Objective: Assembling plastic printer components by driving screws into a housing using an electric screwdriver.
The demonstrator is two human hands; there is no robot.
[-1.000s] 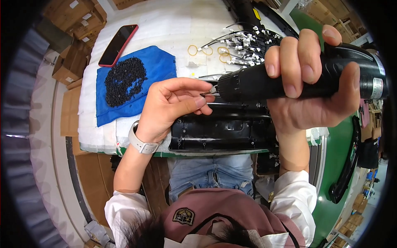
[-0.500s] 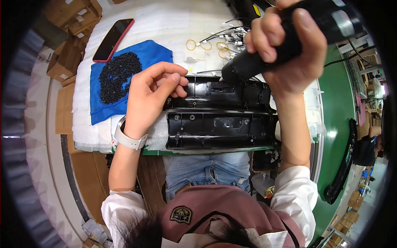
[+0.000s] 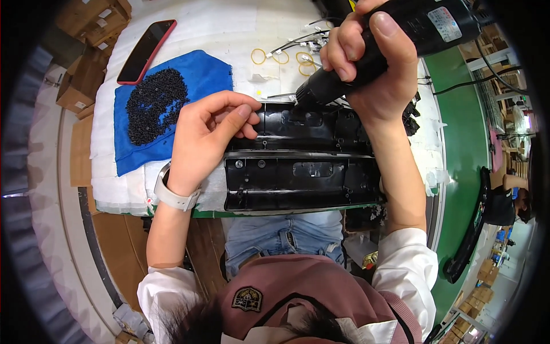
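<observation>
A long black plastic housing (image 3: 303, 175) lies across the near edge of the white padded table (image 3: 189, 34). My right hand (image 3: 372, 63) grips a black electric screwdriver (image 3: 401, 40), its tip pressed down onto the housing's upper edge near the middle. My left hand (image 3: 209, 135) rests at the housing's left end, fingers pinched together against its top left corner; whether they hold a small screw I cannot tell. A white watch band wraps my left wrist.
A blue cloth (image 3: 172, 109) with a heap of small black screws (image 3: 152, 103) lies left of the housing. A red-edged phone (image 3: 146, 51) sits behind it. Yellow rubber bands (image 3: 281, 57) and thin wires lie at the back. Cardboard boxes (image 3: 80, 80) stand at left, green floor at right.
The screwdriver swung from lying level in front of me to pointing down onto the housing. My left hand shifted from the driver's tip to the housing's top left corner.
</observation>
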